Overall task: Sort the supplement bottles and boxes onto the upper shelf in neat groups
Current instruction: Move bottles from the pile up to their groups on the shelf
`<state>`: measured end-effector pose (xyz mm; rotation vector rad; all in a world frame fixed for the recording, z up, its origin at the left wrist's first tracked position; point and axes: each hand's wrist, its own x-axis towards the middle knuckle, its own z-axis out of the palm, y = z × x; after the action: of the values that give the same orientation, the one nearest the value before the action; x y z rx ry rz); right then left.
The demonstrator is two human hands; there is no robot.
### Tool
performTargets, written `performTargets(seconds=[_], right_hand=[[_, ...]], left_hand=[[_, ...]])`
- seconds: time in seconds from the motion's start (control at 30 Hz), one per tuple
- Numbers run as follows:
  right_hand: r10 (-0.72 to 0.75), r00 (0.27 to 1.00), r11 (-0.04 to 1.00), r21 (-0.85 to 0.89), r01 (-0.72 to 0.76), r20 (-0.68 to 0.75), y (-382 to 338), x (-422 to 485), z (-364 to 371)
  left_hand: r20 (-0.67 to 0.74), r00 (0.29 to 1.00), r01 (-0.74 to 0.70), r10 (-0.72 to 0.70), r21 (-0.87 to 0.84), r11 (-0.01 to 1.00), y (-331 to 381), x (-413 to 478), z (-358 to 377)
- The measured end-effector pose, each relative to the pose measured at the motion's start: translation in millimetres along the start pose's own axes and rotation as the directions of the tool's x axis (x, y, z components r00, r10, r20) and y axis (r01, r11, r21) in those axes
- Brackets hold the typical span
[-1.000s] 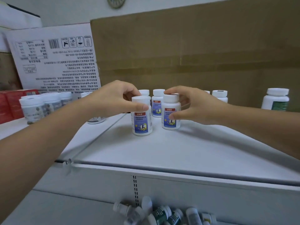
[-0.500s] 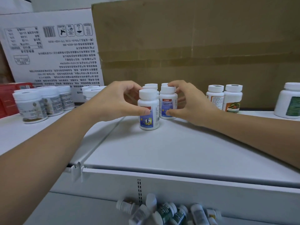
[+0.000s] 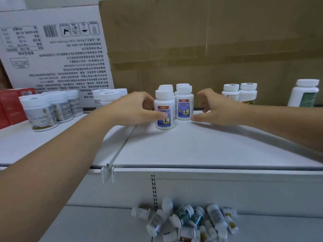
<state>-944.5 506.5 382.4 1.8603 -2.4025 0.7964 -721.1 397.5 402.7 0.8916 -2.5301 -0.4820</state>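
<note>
Left hand (image 3: 132, 110) had its grip clenched on the front bottle (image 3: 164, 102), thumb across the blue label, fingers curled round the far side. The twin bottle (image 3: 184, 105) stood touching it on the right. The right hand (image 3: 218, 109) had its grip released, thumb tip just beside that twin, fingers off it. Both stood mid upper shelf (image 3: 201, 145), more of the same behind. Loose bottles (image 3: 185, 219) lay heaped on the lower shelf (image 3: 104, 224).
</note>
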Motion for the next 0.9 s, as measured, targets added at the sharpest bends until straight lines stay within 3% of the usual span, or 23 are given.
performTargets(seconds=[0.07,0.13,0.3,0.6,0.8,0.9], right_hand=[[0.064,0.996,0.988,-0.143,-0.056,0.054,-4.1,-15.4,-8.1],[0.086,0.994,0.978,-0.196,-0.072,0.063,-10.5,-34.1,-13.4],[0.113,0.991,0.977,-0.191,-0.098,0.066,-21.0,-79.1,-18.2],[0.071,0.992,0.993,-0.088,-0.080,-0.109,-23.2,-168.1,-32.8],[-0.024,0.972,0.998,-0.063,0.010,-0.233,-19.5,-234.3,-22.4],[-0.069,0.934,0.998,-0.019,0.067,-0.350,-13.0,-267.9,-2.5]], left_hand=[[0.101,0.995,0.003,-0.026,0.223,0.975,1.4,-4.9,-6.6],[0.156,0.986,0.002,-0.058,0.341,0.940,1.2,-13.0,-11.5],[0.172,0.983,-0.003,-0.058,0.336,0.942,-3.2,-44.8,-23.9],[-0.004,1.000,0.006,-0.006,0.194,0.981,1.3,-134.7,-22.2],[-0.299,0.953,0.014,0.046,0.195,0.981,7.5,-201.6,9.1],[-0.350,0.937,0.041,0.001,0.113,0.993,3.7,-238.7,35.8]])
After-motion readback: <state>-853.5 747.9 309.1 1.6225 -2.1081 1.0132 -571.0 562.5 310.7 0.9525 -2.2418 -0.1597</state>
